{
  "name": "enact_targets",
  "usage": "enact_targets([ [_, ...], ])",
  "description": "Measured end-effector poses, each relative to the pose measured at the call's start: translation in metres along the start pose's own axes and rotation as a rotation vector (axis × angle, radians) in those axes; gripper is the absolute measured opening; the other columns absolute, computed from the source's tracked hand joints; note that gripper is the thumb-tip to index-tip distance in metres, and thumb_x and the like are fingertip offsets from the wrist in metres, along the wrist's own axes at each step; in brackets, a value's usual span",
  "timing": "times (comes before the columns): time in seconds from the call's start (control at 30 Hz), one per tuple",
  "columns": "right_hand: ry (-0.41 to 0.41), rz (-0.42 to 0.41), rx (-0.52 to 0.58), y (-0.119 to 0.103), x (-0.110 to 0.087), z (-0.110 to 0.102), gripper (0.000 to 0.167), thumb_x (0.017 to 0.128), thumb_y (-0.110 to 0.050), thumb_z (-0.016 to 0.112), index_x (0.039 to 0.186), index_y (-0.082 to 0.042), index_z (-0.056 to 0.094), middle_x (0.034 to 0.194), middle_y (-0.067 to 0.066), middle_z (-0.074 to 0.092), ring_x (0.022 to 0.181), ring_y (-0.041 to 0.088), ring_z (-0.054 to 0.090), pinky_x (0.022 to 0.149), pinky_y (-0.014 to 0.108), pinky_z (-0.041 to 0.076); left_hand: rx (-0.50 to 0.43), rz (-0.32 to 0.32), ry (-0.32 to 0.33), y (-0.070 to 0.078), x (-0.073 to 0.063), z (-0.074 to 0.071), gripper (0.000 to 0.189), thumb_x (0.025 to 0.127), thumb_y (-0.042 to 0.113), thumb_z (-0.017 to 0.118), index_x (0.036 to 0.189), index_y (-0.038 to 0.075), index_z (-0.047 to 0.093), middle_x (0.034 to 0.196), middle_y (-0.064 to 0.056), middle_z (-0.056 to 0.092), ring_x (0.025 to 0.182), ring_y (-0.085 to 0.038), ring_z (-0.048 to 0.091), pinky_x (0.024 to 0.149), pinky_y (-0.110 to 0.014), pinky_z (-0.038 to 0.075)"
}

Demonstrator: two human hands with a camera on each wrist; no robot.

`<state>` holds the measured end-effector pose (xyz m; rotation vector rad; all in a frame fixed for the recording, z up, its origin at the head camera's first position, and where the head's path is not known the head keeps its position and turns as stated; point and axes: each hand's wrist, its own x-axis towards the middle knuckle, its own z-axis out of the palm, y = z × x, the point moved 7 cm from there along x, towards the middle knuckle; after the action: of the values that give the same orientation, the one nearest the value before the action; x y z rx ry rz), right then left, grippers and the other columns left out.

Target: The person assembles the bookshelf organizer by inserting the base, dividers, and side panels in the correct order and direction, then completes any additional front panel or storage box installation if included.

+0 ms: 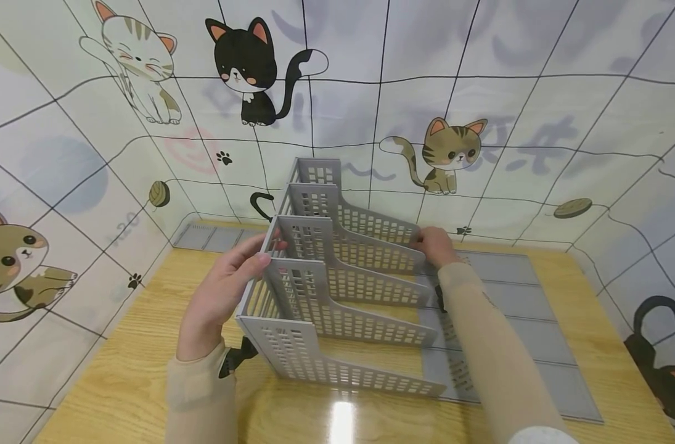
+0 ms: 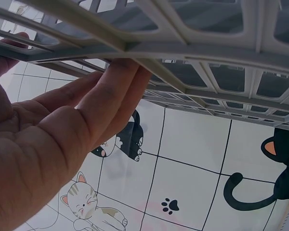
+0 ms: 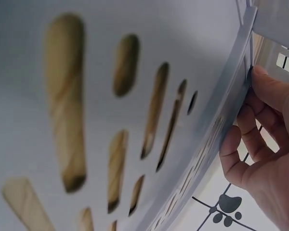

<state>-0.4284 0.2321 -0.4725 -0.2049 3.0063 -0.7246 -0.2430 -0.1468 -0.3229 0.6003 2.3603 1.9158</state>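
Observation:
A grey plastic file rack [image 1: 316, 353] with several perforated upright dividers stands on the wooden table. My left hand [image 1: 215, 293] grips the rail at its tall left side, thumb on top. In the left wrist view, the fingers of my left hand [image 2: 72, 120] reach up against the slatted rack [image 2: 192, 50]. At the low far-right end, my right hand [image 1: 438, 246] pinches the farthest divider's end. The right wrist view shows my right hand [image 3: 272, 130] with thumb and fingertips on the edge of a slotted grey panel [image 3: 98, 110].
A flat grey panel [image 1: 517, 299] with ridges lies on the table [image 1: 132, 345] to the right, partly behind my right forearm. Another grey piece [image 1: 204, 237] lies at the back left. A cat-patterned cloth wall [image 1: 348, 111] encloses the back and sides.

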Motion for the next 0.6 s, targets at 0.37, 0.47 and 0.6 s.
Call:
enact_targets([
  [0.37, -0.037, 0.012, 0.047, 0.022, -0.012, -0.006, 0.030, 0.098, -0.010, 0.064, 0.120, 0.009, 0.067, 0.121, 0.030, 0.067, 0.111, 0.044, 0.063, 0.099, 0.056, 0.050, 0.011, 0.013, -0.012, -0.002, 0.000, 0.004, 0.045, 0.110, 0.015, 0.046, 0.152, -0.002, 0.047, 0.145, -0.025, 0.056, 0.125, -0.026, 0.060, 0.098, -0.028, 0.050],
  [0.47, -0.036, 0.079, 0.056, 0.041, -0.028, -0.024, 0.034, 0.099, -0.013, 0.059, 0.124, 0.010, 0.064, 0.125, 0.032, 0.063, 0.114, 0.047, 0.061, 0.098, 0.059, 0.050, 0.014, 0.022, -0.013, -0.001, -0.001, 0.005, 0.045, 0.110, 0.015, 0.045, 0.152, -0.001, 0.047, 0.145, -0.025, 0.055, 0.130, -0.032, 0.056, 0.099, -0.028, 0.048],
  [0.6, -0.025, 0.196, 0.008, 0.075, -0.061, -0.056, 0.041, 0.102, -0.018, 0.053, 0.126, 0.014, 0.059, 0.128, 0.036, 0.059, 0.116, 0.051, 0.056, 0.098, 0.063, 0.047, 0.042, 0.066, -0.005, 0.001, -0.002, 0.002, 0.044, 0.113, 0.020, 0.040, 0.151, -0.001, 0.048, 0.144, -0.024, 0.056, 0.132, -0.028, 0.052, 0.101, -0.026, 0.045],
])
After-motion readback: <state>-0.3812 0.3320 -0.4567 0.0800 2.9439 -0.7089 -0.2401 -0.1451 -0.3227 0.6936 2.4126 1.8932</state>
